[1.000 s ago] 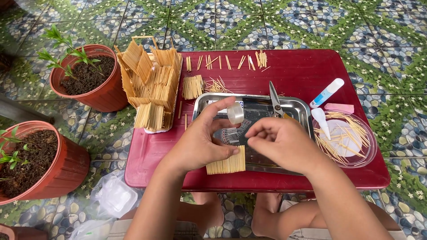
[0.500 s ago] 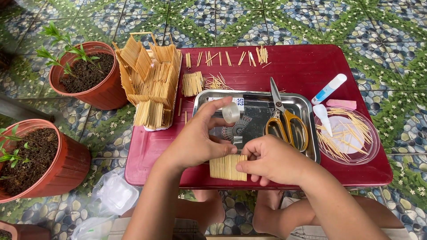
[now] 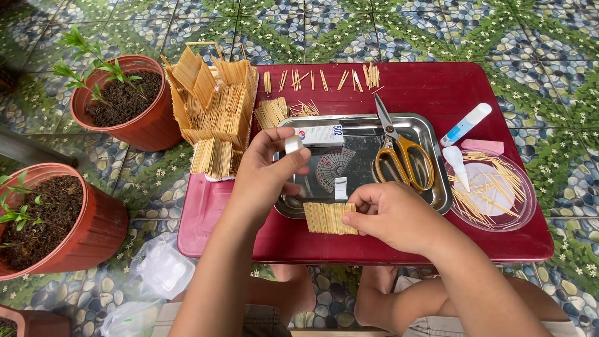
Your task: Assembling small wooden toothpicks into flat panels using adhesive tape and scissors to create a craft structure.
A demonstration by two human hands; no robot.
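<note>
Two hands worked: my left hand (image 3: 269,170) pinched a small tape roll (image 3: 293,144) above the metal tray (image 3: 437,193), my right hand (image 3: 390,215) gripped the flat toothpick panel (image 3: 324,218) at its near edge.

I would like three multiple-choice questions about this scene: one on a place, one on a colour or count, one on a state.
1. Where do the scissors lie?
A. in the metal tray
B. on the floor
C. in a plant pot

2. What colour are the scissors' handles?
A. blue
B. yellow
C. green

3. What is the right hand doing?
A. holding the scissors
B. resting in a pot
C. touching the flat panel of sticks

Answers:
1. A, they rest inside the steel tray on the red table.
2. B, both loops are yellow.
3. C, its fingertips sit on the panel's right end, while the left hand pinches a small white roll.
</note>
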